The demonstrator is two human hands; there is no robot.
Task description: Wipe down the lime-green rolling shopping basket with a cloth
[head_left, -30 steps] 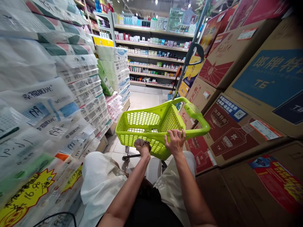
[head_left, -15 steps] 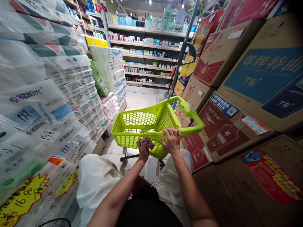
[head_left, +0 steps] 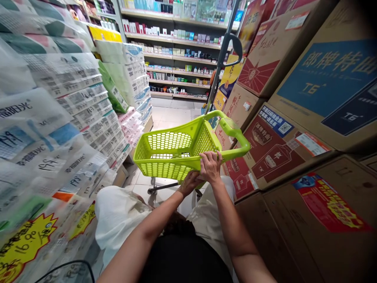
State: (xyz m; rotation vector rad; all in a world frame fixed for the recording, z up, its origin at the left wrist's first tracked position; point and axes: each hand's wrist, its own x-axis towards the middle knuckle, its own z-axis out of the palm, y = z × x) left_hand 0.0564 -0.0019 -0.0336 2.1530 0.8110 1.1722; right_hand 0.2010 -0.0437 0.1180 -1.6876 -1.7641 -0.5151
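A lime-green shopping cart (head_left: pixel 167 167) with a perforated basket stands side-on before my knees, its thick handle loop (head_left: pixel 235 137) pointing right. My right hand (head_left: pixel 210 167) is closed over the near upper rim, fingers bent across the edge, close to where the handle begins. Against the basket's outer side, just left of and below the right hand, my left hand (head_left: pixel 189 183) is closed. The crumpled brownish cloth it held a moment earlier is now hidden by the hands. The basket's visible inside shows bare green lattice.
Stacked packs of tissue paper (head_left: pixel 85 96) rise close on my left. Cartons (head_left: pixel 273 153) are piled on the right. A dark upright pole with a looped grip (head_left: pixel 232 49) leans behind the cart. Shelves of small goods (head_left: pixel 176 59) stand across the tiled floor (head_left: pixel 173 114).
My left hand has moved right along the basket side, up to my right hand, and the cloth has gone out of sight. The right hand keeps its place on the rim. The view has tilted down.
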